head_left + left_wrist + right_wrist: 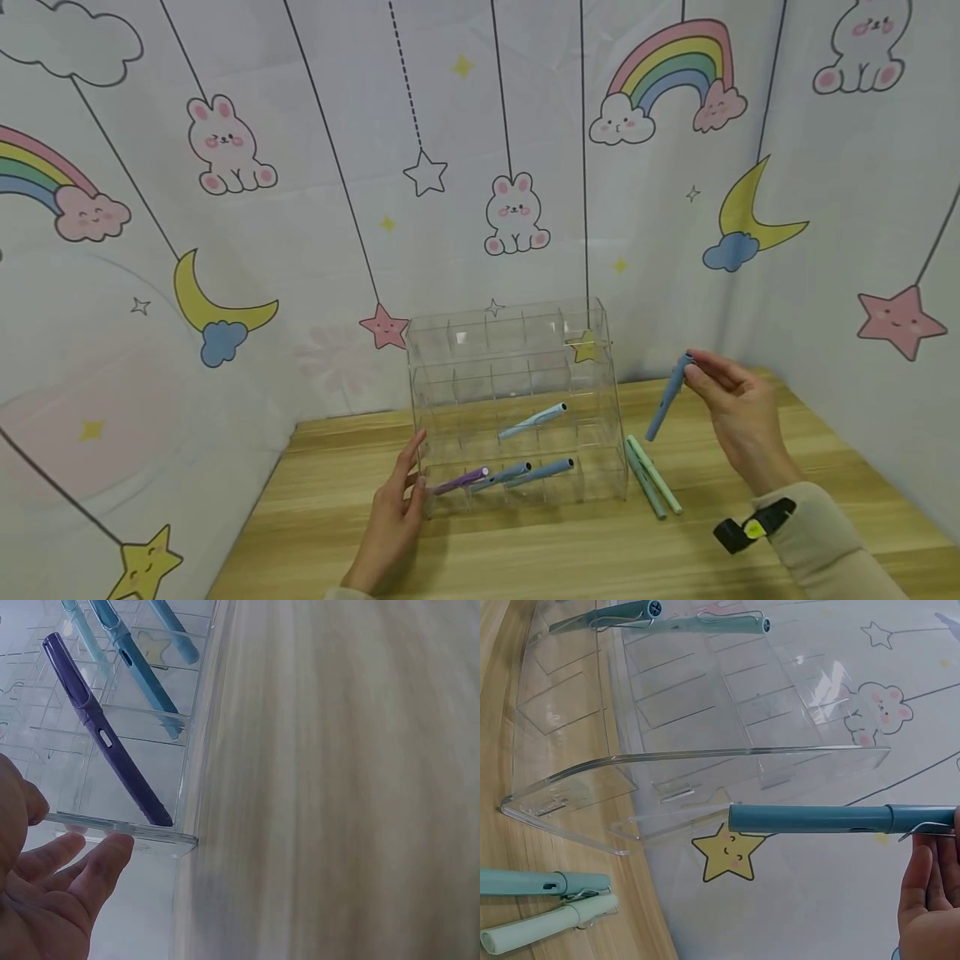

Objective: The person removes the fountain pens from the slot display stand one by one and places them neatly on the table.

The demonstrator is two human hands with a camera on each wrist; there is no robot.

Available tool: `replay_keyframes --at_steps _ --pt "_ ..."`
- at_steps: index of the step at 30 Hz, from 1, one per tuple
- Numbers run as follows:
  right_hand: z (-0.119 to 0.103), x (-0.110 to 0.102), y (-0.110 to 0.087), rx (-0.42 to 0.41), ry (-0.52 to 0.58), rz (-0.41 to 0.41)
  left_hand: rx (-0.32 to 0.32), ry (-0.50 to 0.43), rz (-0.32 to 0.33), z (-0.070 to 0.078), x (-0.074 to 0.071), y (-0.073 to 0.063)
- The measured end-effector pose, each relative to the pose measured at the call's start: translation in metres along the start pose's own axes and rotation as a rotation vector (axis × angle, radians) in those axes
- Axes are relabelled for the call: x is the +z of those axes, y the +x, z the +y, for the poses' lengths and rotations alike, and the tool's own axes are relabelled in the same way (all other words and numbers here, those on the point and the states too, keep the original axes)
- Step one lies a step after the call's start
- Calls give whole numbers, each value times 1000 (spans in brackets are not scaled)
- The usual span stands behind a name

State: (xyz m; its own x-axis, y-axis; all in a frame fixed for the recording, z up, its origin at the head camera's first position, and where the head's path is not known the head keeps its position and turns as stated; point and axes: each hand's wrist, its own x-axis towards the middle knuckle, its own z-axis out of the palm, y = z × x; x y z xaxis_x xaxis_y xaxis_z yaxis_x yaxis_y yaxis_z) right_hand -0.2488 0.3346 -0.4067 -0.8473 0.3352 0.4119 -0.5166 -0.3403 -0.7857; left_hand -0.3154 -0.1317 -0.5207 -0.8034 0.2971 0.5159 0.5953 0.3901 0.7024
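Observation:
My right hand [738, 408] pinches a blue pen [667, 398] by its capped end, its other end pointing down, in the air right of a clear acrylic pen rack [517, 367]. In the right wrist view the held pen [810, 819] lies level beside the rack's side wall. My left hand [396, 508] touches the rack's left side, fingertips against the side panel [127, 829]. In the rack's lowest row lie a purple pen [461, 481] and two blue pens [540, 472]. One row higher rests a light blue pen [532, 421].
On the wooden table [585, 558], right of the rack, lie a dark green pen [645, 479] and a pale green pen [655, 475] side by side. A white cloth [337, 250] printed with rabbits, stars and moons hangs behind and at both sides.

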Motion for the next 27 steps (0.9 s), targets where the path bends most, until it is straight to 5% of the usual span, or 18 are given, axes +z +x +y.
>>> replay_keyframes --at_steps 14,27 --pt "8 -11 0 51 -111 22 1 39 8 -1 1 0" --pt "18 -27 1 107 -460 45 -13 27 -2 -1 0 -1"
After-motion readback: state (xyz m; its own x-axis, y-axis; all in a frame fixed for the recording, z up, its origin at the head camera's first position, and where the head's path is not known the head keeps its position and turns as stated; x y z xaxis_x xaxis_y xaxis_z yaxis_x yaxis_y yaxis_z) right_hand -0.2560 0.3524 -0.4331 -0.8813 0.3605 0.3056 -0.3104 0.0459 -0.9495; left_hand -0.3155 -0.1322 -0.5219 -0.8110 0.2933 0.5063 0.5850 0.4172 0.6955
